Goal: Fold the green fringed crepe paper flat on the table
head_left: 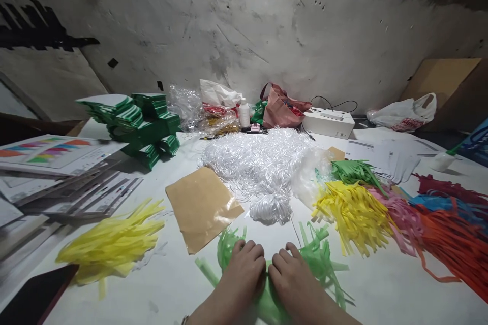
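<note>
My left hand [246, 266] and my right hand [287, 269] are side by side at the near middle of the table, fingers curled round light green fringed tissue paper [272, 310]. Its cut strips spread out past both hands, and its uncut middle shows between and below them. What the fingertips pinch is hidden behind the knuckles. Just beyond lies a heap of white string [255, 157], a loose strand running toward my right hand. A brown paper sheet [202, 208] lies to the left of the string.
Yellow tissue fringe [114, 241] and a dark phone-like slab [38, 294] lie left, near stacked printed packs [57, 162] and green folded bundles [141, 127]. Yellow [353, 213], pink, blue and red fringes [457, 244] lie right. A white bottle [244, 114], bags and a white box [330, 122] line the wall.
</note>
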### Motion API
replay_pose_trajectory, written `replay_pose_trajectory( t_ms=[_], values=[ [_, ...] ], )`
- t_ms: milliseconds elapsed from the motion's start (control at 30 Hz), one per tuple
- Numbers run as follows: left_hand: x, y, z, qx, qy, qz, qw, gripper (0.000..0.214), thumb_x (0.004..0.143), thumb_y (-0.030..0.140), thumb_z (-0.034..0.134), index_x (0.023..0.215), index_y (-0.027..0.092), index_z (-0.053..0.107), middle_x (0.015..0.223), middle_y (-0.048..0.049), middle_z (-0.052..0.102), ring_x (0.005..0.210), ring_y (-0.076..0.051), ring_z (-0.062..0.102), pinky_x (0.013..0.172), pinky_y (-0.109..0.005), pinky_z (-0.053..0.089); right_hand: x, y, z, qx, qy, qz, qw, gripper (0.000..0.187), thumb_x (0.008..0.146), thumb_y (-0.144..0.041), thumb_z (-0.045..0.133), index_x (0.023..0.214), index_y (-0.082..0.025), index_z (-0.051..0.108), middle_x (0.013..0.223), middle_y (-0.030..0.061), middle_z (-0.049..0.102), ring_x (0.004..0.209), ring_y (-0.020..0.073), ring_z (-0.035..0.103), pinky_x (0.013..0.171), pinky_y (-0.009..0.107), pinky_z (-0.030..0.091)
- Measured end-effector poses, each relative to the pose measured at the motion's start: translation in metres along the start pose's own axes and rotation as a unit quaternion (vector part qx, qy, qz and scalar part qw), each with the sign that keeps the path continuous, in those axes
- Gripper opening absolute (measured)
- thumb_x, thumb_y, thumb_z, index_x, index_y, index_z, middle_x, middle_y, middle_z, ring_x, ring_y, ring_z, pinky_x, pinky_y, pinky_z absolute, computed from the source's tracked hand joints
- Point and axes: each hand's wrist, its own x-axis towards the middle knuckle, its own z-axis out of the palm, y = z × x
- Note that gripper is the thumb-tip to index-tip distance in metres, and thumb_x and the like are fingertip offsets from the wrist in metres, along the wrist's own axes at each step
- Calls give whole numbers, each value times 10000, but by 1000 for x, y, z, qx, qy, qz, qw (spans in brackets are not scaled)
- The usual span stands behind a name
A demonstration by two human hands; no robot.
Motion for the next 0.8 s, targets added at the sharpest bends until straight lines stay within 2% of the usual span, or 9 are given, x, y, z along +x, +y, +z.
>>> replay_pose_trajectory(
  t_ms=[100, 200, 333, 433, 533, 633, 733, 800],
  values=[
    [-11, 8, -1, -20, 32, 39, 999, 158, 813, 108, 669, 725, 211, 586, 789, 7, 644, 808, -192, 562, 924, -378, 388, 8, 7, 0, 0, 30, -15, 999, 237, 869, -25, 584, 715, -202, 548, 703, 2, 570, 681, 204, 513, 970, 421, 369],
    [-27, 18, 6, -29, 58, 84, 994, 172, 917, 144, 576, 768, 221, 615, 768, 7, 648, 790, -184, 565, 882, -328, 406, 19, 25, -9, 0, 54, 6, 999, 278, 884, 23, 478, 735, -204, 537, 710, 5, 569, 682, 200, 521, 963, 410, 370],
    [-39, 17, 16, -11, 104, 72, 992, 231, 1019, 274, 463, 935, 228, 673, 962, -28, 731, 885, -211, 587, 927, -365, 358, 36, 71, -34, -17, 107, 68, 992, 278, 971, -17, 407, 837, -195, 573, 768, 19, 628, 747, 198, 590, 963, 408, 359],
    [-38, 10, 14, 44, 116, 76, 989, 207, 971, 419, 556, 1028, 271, 689, 1080, -20, 752, 1011, -246, 575, 994, -396, 304, 38, 119, -60, -55, 162, 117, 978, 217, 1032, -126, 428, 917, -187, 602, 838, 43, 693, 788, 205, 634, 919, 394, 379],
    [-33, 3, 9, 115, 88, 110, 983, 262, 877, 373, 650, 1123, 289, 685, 1138, -11, 760, 1089, -271, 550, 983, -402, 299, 22, 172, -95, -120, 226, 165, 953, 237, 1051, -242, 448, 883, -188, 607, 824, 60, 708, 766, 229, 651, 837, 391, 402],
    [-26, -3, 9, 149, 85, 113, 979, 315, 814, 267, 672, 1128, 293, 685, 1136, -4, 771, 1073, -277, 574, 953, -403, 318, -11, 218, -142, -195, 282, 203, 917, 304, 1045, -336, 453, 831, -190, 611, 758, 82, 699, 695, 252, 641, 734, 383, 414],
    [-18, -13, 12, 154, 99, 115, 977, 298, 825, 265, 674, 1121, 296, 684, 1122, 17, 782, 1035, -248, 625, 932, -372, 356, -50, 245, -199, -269, 316, 230, 881, 346, 1022, -421, 470, 799, -202, 619, 733, 108, 692, 679, 279, 631, 699, 405, 404],
    [-16, -23, 15, 150, 113, 128, 974, 232, 850, 305, 666, 1080, 291, 694, 1118, 25, 790, 1012, -228, 657, 913, -350, 394, -75, 246, -239, -305, 327, 255, 857, 378, 1006, -483, 466, 808, -209, 635, 774, 133, 695, 732, 298, 640, 730, 436, 415]
  ],
)
